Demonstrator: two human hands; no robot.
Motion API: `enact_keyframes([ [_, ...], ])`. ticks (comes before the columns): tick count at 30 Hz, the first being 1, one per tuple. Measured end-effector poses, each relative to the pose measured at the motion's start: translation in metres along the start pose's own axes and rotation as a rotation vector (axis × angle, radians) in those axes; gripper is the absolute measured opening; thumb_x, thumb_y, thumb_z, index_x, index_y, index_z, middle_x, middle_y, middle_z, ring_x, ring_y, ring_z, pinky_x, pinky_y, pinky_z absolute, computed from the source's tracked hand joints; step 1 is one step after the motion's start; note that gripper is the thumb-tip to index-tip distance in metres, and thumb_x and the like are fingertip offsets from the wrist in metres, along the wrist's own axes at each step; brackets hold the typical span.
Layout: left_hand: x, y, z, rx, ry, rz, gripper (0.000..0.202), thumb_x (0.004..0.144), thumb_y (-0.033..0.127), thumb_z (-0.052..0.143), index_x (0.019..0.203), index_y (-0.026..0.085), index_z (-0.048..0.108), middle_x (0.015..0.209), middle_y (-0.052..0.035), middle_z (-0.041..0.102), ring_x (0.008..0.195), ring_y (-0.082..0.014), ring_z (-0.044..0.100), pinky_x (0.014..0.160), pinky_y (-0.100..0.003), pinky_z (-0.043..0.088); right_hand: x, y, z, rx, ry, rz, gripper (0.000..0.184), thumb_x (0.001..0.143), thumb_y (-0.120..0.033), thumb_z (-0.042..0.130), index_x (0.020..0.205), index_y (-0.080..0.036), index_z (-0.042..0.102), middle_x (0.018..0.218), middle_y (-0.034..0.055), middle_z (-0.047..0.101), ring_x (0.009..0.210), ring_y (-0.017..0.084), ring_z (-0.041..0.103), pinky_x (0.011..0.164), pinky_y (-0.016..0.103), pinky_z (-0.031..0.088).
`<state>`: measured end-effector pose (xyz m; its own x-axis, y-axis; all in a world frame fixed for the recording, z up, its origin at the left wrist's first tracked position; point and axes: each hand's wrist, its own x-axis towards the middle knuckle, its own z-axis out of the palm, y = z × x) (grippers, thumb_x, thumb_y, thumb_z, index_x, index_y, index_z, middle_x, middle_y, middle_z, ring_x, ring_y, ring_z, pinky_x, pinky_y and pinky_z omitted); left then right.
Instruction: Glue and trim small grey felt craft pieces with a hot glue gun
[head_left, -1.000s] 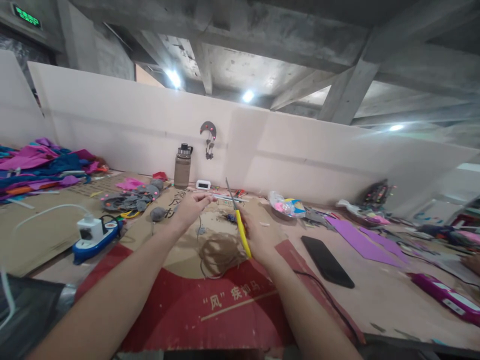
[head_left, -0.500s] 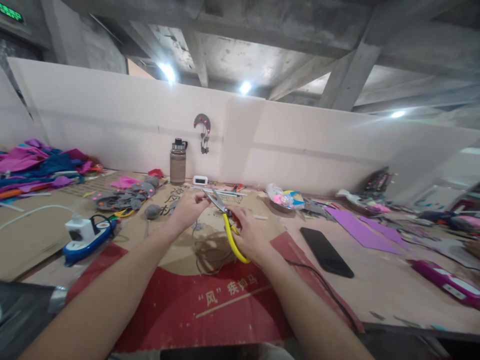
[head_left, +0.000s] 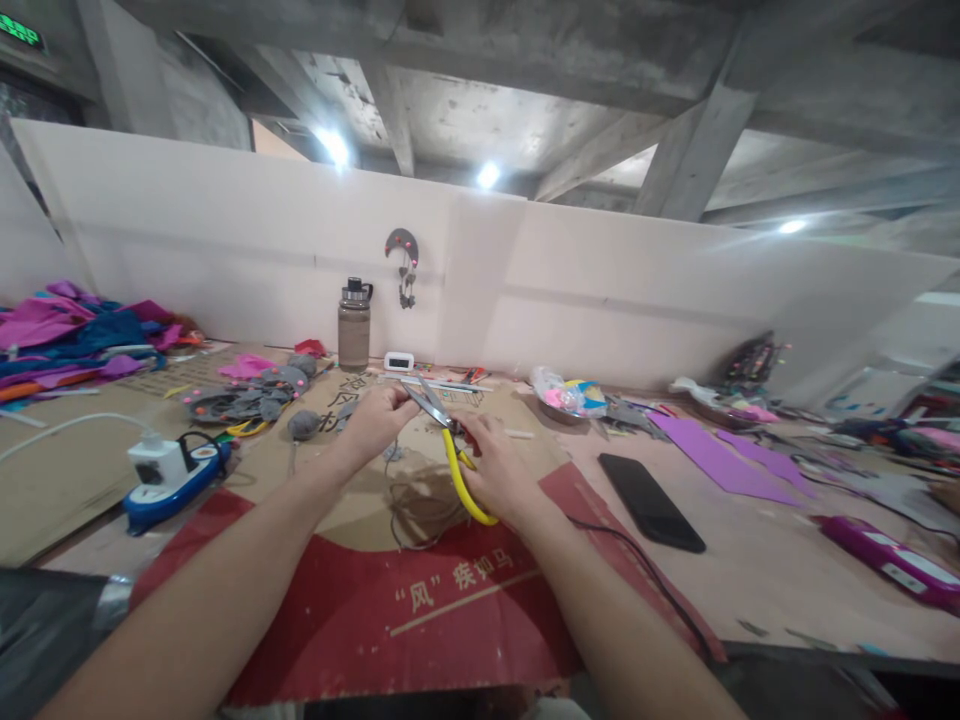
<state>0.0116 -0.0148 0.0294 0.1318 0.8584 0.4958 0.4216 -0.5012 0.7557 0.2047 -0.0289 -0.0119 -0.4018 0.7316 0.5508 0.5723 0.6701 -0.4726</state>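
My right hand (head_left: 495, 468) grips a pair of scissors (head_left: 459, 470) by the yellow handles, and the parted blades point up and to the left. Right beside the blade tips, my left hand (head_left: 377, 422) pinches with thumb and forefinger; what it holds is too small to make out. Below the hands, thin grey cord (head_left: 420, 515) lies in loose loops on the red and tan cardboard (head_left: 360, 620). A ball of grey yarn (head_left: 304, 425) sits left of my left hand. Further left is a heap of grey felt pieces (head_left: 259, 395) with pink dots.
A water bottle (head_left: 354, 325) and a small white clock (head_left: 399, 362) stand by the partition. At left are a blue power strip (head_left: 176, 485) and colourful felt scraps (head_left: 90, 335). A black phone (head_left: 651, 502), purple sheets (head_left: 720, 460) and a magenta power strip (head_left: 889, 560) lie at right.
The view has shifted very slightly. Both hands and the scissors keep nearly the same position, with the blades still parted beside my left fingers.
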Motion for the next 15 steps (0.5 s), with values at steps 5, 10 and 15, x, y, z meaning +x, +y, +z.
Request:
enact_keyframes([
  [5,0.0007,0.0014,0.001,-0.027,0.001,-0.033,0.022,0.075,0.023,0.052,0.079,0.017,0.072,0.067,-0.0012,0.066,0.063,-0.0159,0.056,0.061,-0.023,0.04,-0.0002,0.0007,0.0011,-0.011,0.004,0.006,0.052,0.071,-0.015,0.052,0.123,-0.023,0.045,0.1,0.0063,0.047,0.084,0.016,0.047,0.08,0.031,0.042],
  [10,-0.0003,0.0014,0.0,0.06,-0.014,0.021,0.026,0.077,0.028,0.049,0.085,0.016,0.071,0.068,-0.0007,0.065,0.067,-0.0164,0.057,0.065,-0.024,0.041,0.0006,0.0008,0.0011,0.003,0.011,0.007,0.053,0.071,-0.014,0.052,0.123,-0.023,0.045,0.1,0.0059,0.047,0.082,0.015,0.047,0.08,0.031,0.042],
  [15,-0.001,0.0029,-0.0004,0.122,-0.004,0.002,0.029,0.077,0.031,0.047,0.082,0.014,0.069,0.068,-0.0002,0.064,0.063,-0.0146,0.054,0.06,-0.023,0.04,0.0003,-0.0007,0.0003,-0.014,0.023,-0.004,0.051,0.071,-0.014,0.053,0.121,-0.021,0.047,0.095,0.0055,0.048,0.079,0.015,0.047,0.079,0.031,0.042],
])
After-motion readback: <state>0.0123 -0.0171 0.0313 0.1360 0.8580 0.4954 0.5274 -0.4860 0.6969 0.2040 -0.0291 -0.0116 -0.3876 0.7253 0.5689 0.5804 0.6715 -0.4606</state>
